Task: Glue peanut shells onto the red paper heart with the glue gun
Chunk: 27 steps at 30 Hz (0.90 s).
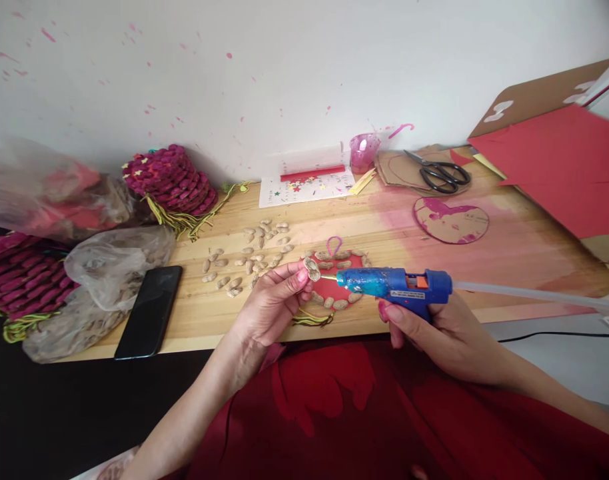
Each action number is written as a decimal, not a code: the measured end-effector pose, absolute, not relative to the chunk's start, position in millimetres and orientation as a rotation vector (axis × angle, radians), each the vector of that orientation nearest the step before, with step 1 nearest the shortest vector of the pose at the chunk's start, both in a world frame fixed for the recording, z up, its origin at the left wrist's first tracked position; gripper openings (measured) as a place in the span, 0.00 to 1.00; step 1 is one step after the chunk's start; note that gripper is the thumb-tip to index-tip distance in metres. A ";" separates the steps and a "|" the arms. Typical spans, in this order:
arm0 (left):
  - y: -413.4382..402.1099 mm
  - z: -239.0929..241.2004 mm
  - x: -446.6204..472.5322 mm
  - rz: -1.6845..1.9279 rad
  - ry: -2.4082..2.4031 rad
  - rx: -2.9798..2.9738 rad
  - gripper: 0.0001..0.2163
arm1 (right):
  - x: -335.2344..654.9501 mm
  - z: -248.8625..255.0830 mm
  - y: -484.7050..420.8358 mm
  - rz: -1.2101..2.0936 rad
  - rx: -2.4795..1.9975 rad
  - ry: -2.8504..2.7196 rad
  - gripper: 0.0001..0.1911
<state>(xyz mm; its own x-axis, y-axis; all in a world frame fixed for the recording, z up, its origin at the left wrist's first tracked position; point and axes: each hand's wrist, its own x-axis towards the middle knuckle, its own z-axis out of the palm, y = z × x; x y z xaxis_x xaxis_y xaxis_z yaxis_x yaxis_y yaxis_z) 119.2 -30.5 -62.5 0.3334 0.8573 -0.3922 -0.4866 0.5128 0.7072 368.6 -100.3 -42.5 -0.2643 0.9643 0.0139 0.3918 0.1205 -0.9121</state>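
Observation:
My left hand (274,300) pinches a peanut shell (312,268) between thumb and fingers, just above the table's front edge. My right hand (437,330) grips a blue hot glue gun (402,285), its nozzle tip touching the shell. A clear glue stick (529,295) juts from the gun's rear to the right. Behind the shell lies a red heart-shaped card (334,288) rimmed with peanut shells and topped by a purple loop. Several loose peanut shells (249,257) are scattered on the wooden table (384,227) to the left of it.
A black phone (149,310) lies near the front left edge beside a plastic bag of shells (97,280). Woven magenta craft pieces (172,180) sit at the left. Scissors (442,175), a painted cardboard heart (452,220), a pink cup (363,152) and red paper sheets (564,167) occupy the right.

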 end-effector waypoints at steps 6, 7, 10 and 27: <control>-30.8 -60.8 119.9 0.929 0.836 0.532 0.15 | 369.4 -43.0 -99.9 1.104 -1.337 -1.777 0.23; -31.0 -60.9 120.0 0.928 0.836 0.535 0.15 | 369.1 -43.0 -99.9 1.109 -1.339 -1.773 0.24; -32.2 -61.6 120.1 0.919 0.839 0.536 0.15 | 368.7 -43.3 -100.1 1.133 -1.350 -1.759 0.24; -20.9 -62.2 111.3 0.886 1.199 2.372 0.06 | 371.1 -75.7 -67.2 1.340 -1.267 -1.042 0.18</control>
<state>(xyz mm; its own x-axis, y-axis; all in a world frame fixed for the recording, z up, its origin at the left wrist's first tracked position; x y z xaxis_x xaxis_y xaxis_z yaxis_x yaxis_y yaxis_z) 111.3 -20.9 -62.2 0.4502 0.8094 0.3771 0.5983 -0.5869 0.5455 371.1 -67.2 -75.7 0.0237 0.9876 -0.1551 -0.0925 -0.1523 -0.9840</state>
